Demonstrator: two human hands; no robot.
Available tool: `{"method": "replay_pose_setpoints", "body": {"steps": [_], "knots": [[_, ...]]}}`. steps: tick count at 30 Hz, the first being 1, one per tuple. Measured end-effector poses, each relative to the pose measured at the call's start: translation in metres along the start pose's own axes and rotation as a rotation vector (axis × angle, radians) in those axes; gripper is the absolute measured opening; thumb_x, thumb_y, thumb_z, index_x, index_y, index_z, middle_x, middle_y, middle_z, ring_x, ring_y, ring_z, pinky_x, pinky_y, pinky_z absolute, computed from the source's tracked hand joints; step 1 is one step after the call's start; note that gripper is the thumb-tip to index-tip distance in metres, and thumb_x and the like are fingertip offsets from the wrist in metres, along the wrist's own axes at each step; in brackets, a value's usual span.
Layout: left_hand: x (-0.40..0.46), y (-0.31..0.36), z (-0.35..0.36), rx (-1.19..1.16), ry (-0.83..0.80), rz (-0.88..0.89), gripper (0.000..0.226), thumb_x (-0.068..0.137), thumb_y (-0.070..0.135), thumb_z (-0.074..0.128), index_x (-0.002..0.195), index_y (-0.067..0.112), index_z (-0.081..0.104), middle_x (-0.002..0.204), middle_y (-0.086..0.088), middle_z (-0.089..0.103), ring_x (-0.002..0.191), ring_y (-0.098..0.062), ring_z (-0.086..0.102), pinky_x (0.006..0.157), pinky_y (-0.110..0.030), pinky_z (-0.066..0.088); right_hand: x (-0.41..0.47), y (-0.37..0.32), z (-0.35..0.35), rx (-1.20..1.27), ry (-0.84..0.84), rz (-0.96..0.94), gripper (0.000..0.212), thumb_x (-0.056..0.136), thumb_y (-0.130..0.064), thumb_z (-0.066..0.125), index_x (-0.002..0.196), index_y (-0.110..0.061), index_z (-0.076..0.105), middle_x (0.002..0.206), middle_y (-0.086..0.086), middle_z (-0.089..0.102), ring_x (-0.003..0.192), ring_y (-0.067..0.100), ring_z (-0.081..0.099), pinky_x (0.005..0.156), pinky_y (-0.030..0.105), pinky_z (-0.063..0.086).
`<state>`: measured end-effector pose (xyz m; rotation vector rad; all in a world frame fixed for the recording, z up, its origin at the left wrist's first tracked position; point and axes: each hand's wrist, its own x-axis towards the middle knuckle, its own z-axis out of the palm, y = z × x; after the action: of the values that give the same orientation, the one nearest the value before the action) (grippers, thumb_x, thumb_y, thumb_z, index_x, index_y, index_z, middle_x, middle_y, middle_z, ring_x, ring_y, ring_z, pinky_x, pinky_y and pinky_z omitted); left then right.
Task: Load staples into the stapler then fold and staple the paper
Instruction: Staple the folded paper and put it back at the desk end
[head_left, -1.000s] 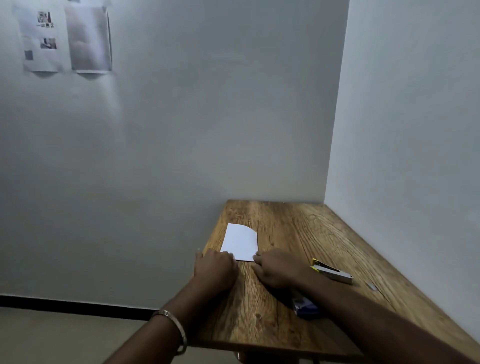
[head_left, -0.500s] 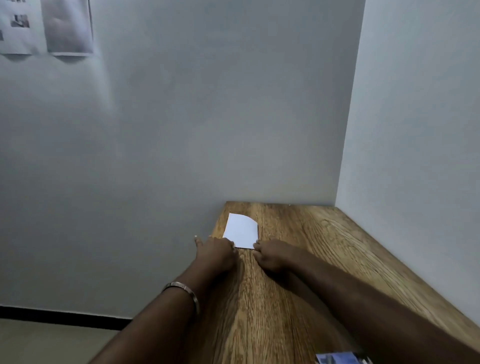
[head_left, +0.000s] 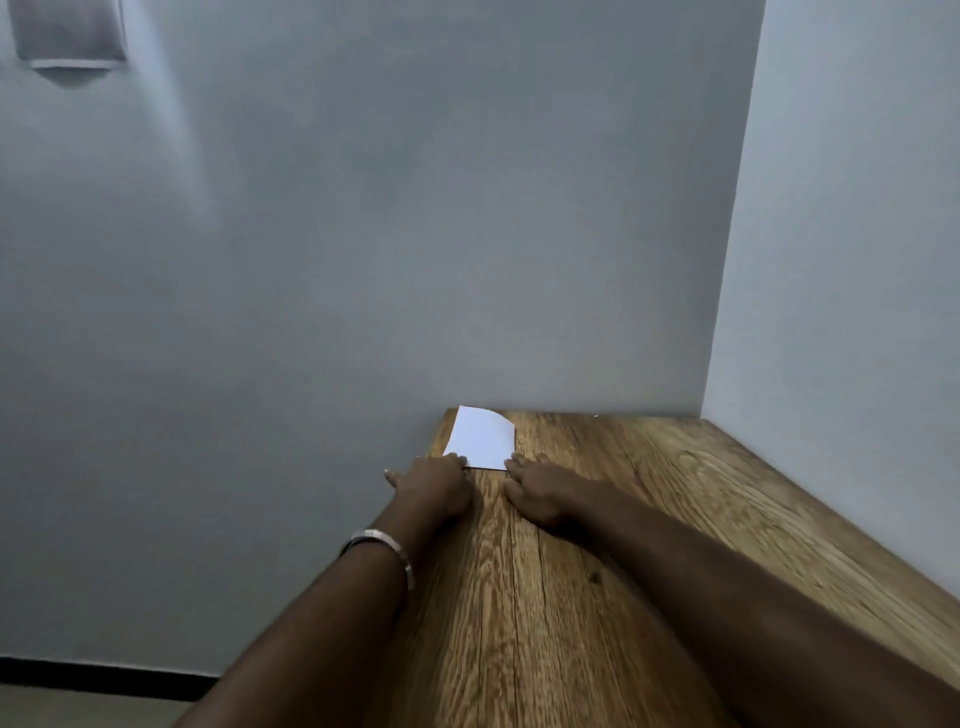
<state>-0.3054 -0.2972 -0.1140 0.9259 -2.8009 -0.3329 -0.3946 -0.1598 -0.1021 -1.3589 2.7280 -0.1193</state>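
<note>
White folded paper (head_left: 483, 439) has slid farther up the counter (head_left: 649, 519), just beyond both fingertips; left hand (head_left: 434, 483) and right hand (head_left: 537, 491) press its near edge flat, creasing; stapler now out of view

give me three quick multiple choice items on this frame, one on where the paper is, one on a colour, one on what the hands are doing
1. Where does the paper lie?
A. far left corner of the table
B. near right edge
C. on the floor

2. What colour is the paper?
A. yellow
B. white
C. blue

3. How do the left hand and right hand stand?
A. both raised in the air
B. one holds a stapler
C. both down at the paper's near edge

Answers: 1 A, it sits by the wall at the far left; 2 B, plain white sheet; 3 C, fingertips meet its near edge, no stapler shows.
</note>
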Motion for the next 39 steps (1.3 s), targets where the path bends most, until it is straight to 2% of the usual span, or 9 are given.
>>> {"method": "replay_pose_setpoints", "body": {"steps": [3,5,19,23,26,30,32,34,39], "knots": [[0.017,-0.003,0.005,-0.011,0.032,0.057,0.049,0.1,0.037,0.03,0.144,0.02,0.043,0.147,-0.01,0.048,0.131,-0.033,0.047,0.11,-0.049,0.037,0.012,0.005,0.0,0.018,-0.004,0.005,0.061,0.104,-0.043,0.018,0.158,-0.018,0.006,0.167,0.003,0.0,0.153,0.028,0.002,0.123,0.051,0.011],[0.025,-0.005,0.008,-0.013,0.042,0.079,0.049,0.101,0.034,0.029,0.144,0.016,0.042,0.149,-0.01,0.046,0.131,-0.034,0.048,0.108,-0.042,0.04,0.018,0.007,0.0,0.02,-0.006,0.007,0.062,0.103,-0.044,0.018,0.158,-0.018,0.005,0.167,0.002,-0.001,0.153,0.027,0.001,0.123,0.051,0.01],[0.022,-0.002,0.008,0.054,0.105,0.141,0.051,0.103,0.033,0.027,0.15,0.012,0.033,0.155,-0.011,0.038,0.133,-0.036,0.045,0.11,-0.044,0.037,0.023,0.009,0.004,0.008,0.011,0.015,0.066,0.102,-0.046,0.017,0.156,-0.015,-0.007,0.166,0.004,-0.01,0.153,0.024,-0.001,0.122,0.053,0.007],[0.013,-0.002,0.006,-0.041,0.111,0.084,0.065,0.098,0.043,0.034,0.155,0.018,0.015,0.164,-0.006,0.017,0.141,-0.042,0.03,0.111,-0.057,0.031,0.017,0.004,0.003,0.021,0.074,0.09,0.078,0.099,-0.056,0.02,0.155,-0.013,-0.013,0.165,0.005,-0.017,0.153,0.024,0.002,0.122,0.053,0.012],[0.004,0.0,0.004,-0.011,0.134,0.054,0.071,0.095,0.053,0.035,0.155,0.018,0.018,0.164,-0.008,0.016,0.148,-0.036,0.018,0.114,-0.062,0.02,0.009,-0.003,0.001,-0.051,0.114,0.243,0.092,0.091,-0.072,0.02,0.157,-0.011,0.0,0.166,0.007,-0.003,0.151,0.03,0.017,0.117,0.054,0.023],[-0.013,0.002,0.002,-0.006,0.117,0.039,0.07,0.094,0.056,0.036,0.144,0.007,0.04,0.157,-0.015,0.032,0.145,-0.034,0.026,0.118,-0.053,0.018,0.001,-0.012,0.0,-0.093,0.115,0.362,0.09,0.089,-0.075,0.02,0.144,-0.008,0.044,0.151,0.017,0.043,0.135,0.037,0.043,0.111,0.056,0.034],[-0.026,0.002,-0.001,-0.016,0.106,0.05,0.061,0.093,0.055,0.039,0.127,0.009,0.058,0.143,-0.016,0.051,0.134,-0.034,0.043,0.114,-0.051,0.029,-0.004,-0.01,0.002,-0.02,0.108,0.35,0.089,0.09,-0.073,0.022,0.148,-0.008,0.037,0.156,0.016,0.035,0.141,0.036,0.035,0.114,0.057,0.027],[-0.039,0.002,-0.004,-0.042,0.108,0.074,0.053,0.092,0.053,0.041,0.121,0.013,0.063,0.134,-0.015,0.06,0.124,-0.033,0.052,0.108,-0.047,0.038,-0.013,-0.003,0.002,0.007,0.048,0.287,0.089,0.092,-0.071,0.02,0.156,-0.009,0.016,0.164,0.014,0.013,0.151,0.034,0.014,0.12,0.056,0.014],[-0.07,0.004,-0.007,-0.015,0.06,0.055,0.063,0.094,0.054,0.038,0.137,0.01,0.05,0.145,-0.015,0.049,0.133,-0.032,0.045,0.111,-0.046,0.035,-0.04,0.009,0.006,0.021,0.033,0.189,0.082,0.096,-0.065,0.016,0.157,-0.011,0.005,0.166,0.013,0.001,0.153,0.03,0.002,0.123,0.052,0.003]]}}
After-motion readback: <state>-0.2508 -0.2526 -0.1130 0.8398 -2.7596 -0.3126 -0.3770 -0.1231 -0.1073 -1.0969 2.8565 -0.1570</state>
